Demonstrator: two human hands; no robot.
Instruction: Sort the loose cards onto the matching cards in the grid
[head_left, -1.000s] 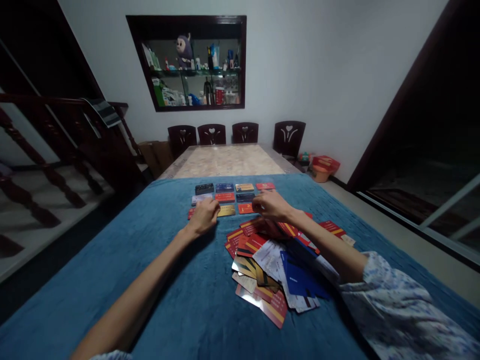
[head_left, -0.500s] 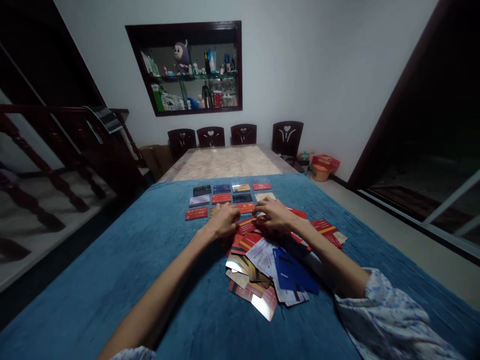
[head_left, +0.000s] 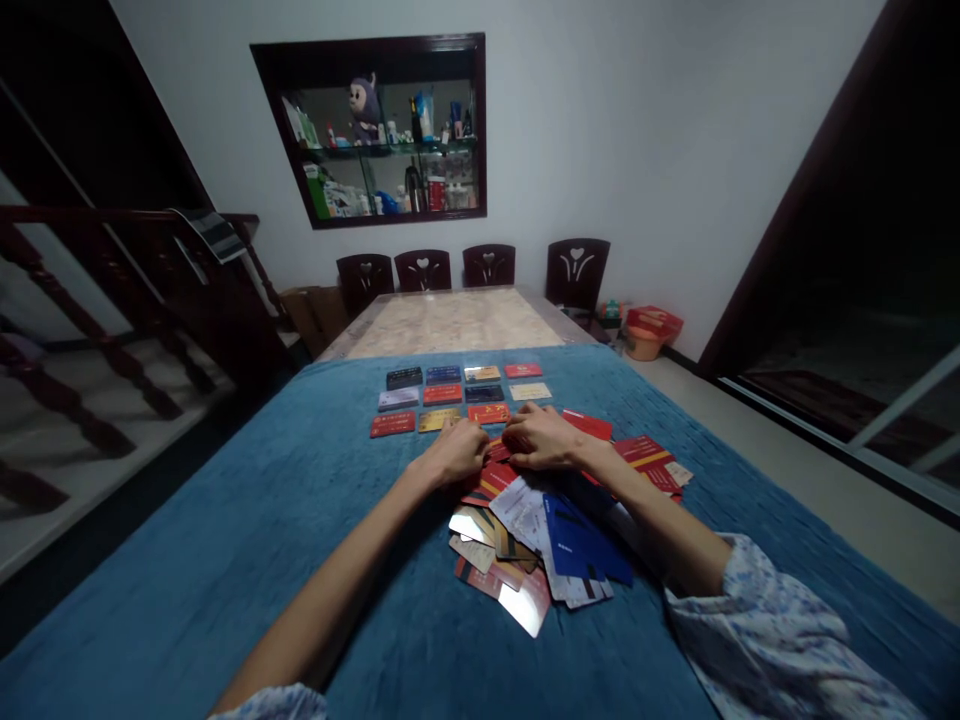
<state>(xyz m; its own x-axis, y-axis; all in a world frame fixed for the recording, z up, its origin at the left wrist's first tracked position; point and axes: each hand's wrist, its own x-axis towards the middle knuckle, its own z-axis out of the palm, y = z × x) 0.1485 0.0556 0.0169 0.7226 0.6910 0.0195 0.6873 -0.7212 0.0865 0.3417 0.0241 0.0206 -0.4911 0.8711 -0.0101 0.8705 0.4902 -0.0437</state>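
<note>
A loose heap of cards (head_left: 540, 530), red, blue, white and gold, lies on the blue cloth (head_left: 300, 520) in front of me. Beyond it, several cards are laid out in neat rows (head_left: 450, 397). My left hand (head_left: 455, 455) and my right hand (head_left: 541, 438) meet at the far edge of the heap, fingers curled onto the red cards there. What each hand pinches is hidden under the fingers.
Past the cloth the marble table top (head_left: 450, 322) runs to a row of dark chairs (head_left: 487, 265). A wall niche (head_left: 382, 130) holds bottles and a plush toy. A wooden stair rail (head_left: 112, 300) stands at the left, an orange basket (head_left: 651, 335) at the right.
My left hand came back from the left end of the laid-out rows to the heap. My right hand drew back a little from the rows, leaving a cream card there.
</note>
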